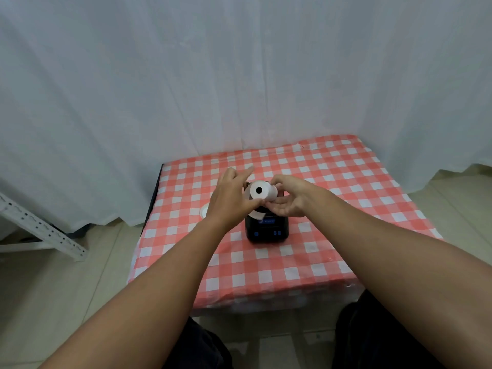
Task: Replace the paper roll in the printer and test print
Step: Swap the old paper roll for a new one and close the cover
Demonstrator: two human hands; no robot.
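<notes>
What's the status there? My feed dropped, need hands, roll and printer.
Left hand and right hand both on paper roll, held above printer. Loose tail hanging from roll. Roll not seated yet. Second white object left of printer, mostly hidden.

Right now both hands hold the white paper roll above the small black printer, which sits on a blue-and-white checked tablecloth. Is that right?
Not quite. The head view shows the checked tablecloth is red and white, not blue and white. The rest stands: the left hand and right hand hold the white paper roll above the small black printer.
</notes>
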